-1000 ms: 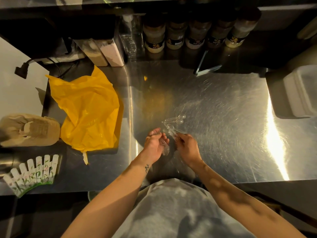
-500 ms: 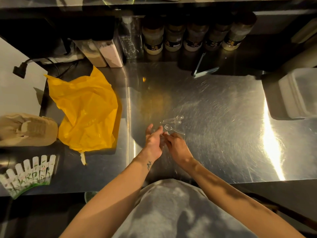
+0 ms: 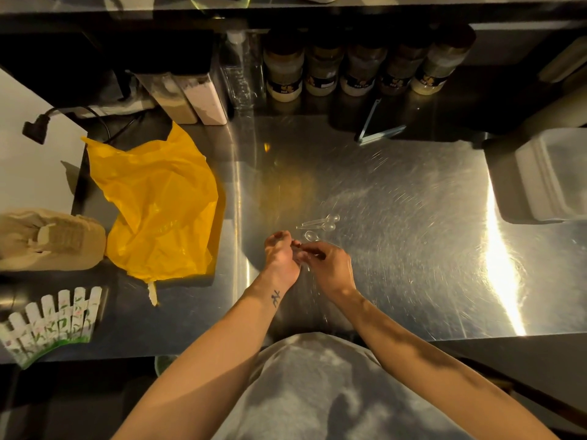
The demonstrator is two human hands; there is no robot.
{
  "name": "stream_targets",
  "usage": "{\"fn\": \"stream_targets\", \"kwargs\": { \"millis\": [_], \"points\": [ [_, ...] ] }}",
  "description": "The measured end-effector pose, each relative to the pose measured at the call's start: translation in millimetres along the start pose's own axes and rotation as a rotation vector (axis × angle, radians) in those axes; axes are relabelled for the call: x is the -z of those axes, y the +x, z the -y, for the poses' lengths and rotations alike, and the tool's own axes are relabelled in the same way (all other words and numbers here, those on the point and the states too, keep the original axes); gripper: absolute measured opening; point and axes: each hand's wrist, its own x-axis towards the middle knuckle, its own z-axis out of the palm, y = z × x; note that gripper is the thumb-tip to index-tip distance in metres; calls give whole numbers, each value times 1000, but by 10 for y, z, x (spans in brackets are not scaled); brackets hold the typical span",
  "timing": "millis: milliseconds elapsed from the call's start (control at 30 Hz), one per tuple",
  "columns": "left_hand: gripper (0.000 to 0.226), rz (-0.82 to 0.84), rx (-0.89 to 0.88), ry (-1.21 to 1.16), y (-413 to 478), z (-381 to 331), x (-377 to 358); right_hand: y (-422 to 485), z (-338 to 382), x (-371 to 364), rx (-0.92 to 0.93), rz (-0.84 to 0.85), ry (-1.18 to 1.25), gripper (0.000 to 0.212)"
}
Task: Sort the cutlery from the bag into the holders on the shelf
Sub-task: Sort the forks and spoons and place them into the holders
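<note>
We're pinching a clear plastic spoon [image 3: 300,256] between left hand [image 3: 281,254] and right hand [image 3: 330,265], fingers of both curling onto it; three loose spoons [image 3: 319,225] are lying just beyond on the steel counter [image 3: 397,201], yellow bag [image 3: 152,211] off left

Dim warm light, hard glare streak on steel counter [image 3: 397,192], bowed wide-angle edges.

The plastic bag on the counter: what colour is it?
Yellow; the bag shows best in the head view.
</note>
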Motion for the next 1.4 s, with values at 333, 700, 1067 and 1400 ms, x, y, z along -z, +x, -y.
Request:
{"fn": "stream_targets", "kwargs": {
  "millis": [333, 700, 1067, 1400],
  "points": [
    [9, 41, 50, -28, -17, 4, -46, 87, -2, -61, -59, 3, -139, 14],
    [26, -1, 65, 55, 64, 12, -90, 78, 20, -176, -263, 49, 223, 59],
    [27, -21, -45, 104, 133, -55, -180, 105, 26, 11, -278, 87, 342, 39],
    [12, 8, -9, 34, 134, -241, 14, 598, -351, 253, 221, 218, -889, 97]
  ]
}}
